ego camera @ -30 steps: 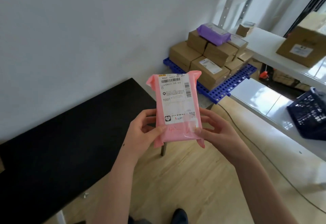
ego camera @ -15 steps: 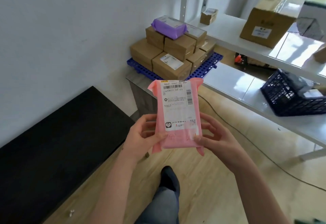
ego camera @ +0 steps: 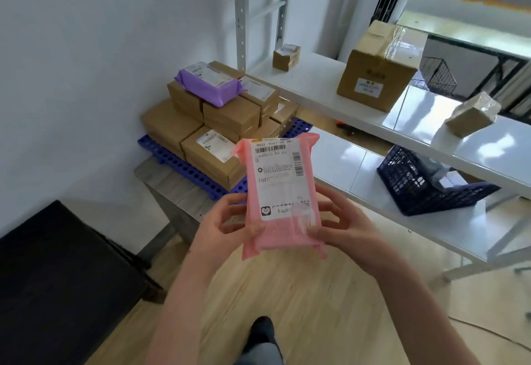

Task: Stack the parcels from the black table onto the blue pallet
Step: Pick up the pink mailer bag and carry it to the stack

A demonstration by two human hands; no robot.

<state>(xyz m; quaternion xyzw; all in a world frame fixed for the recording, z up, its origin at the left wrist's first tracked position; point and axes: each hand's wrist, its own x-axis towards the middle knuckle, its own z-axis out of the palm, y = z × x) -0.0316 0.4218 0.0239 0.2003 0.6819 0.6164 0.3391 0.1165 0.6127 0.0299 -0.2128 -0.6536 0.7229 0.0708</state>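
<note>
The left hand [ego camera: 222, 221] and right hand [ego camera: 347, 226] clasp the pink parcel [ego camera: 280, 189] by its lower sides, its long axis pointing away from the grip toward the blue pallet [ego camera: 178, 162], which lies ahead and slightly left, nearer the left hand.

One head-worn view (wide-angle) looks forward and down toward the blue pallet [ego camera: 184, 167].
</note>
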